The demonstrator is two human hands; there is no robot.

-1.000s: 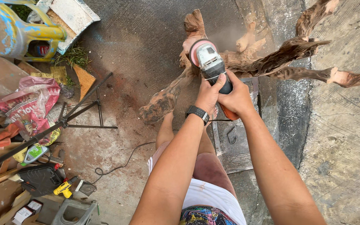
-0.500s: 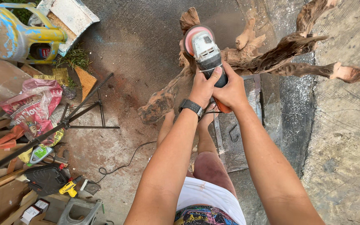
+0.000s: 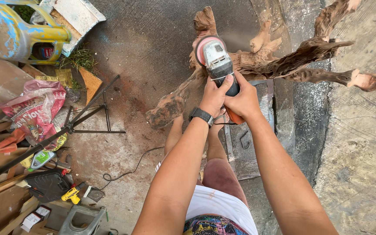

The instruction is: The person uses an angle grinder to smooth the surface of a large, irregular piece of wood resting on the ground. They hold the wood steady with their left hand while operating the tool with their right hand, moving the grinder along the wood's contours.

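Observation:
Both my hands grip an angle grinder with a grey head, dark body and a pink sanding disc. My left hand, a black watch on its wrist, wraps the body with the thumb up along it. My right hand holds the rear, over an orange part. The disc presses against a gnarled brown driftwood root whose branches spread to the right and down left. Fine dust hangs above the wood.
A black tripod lies on the concrete floor at left. Near it are a pink plastic bag, a blue and yellow plastic stool, a yellow drill, wood scraps and a black cable. My legs stand below the root.
The grinder and both hands slid up along the root half a second ago, then came back down and slightly right. The root and the floor clutter stayed put.

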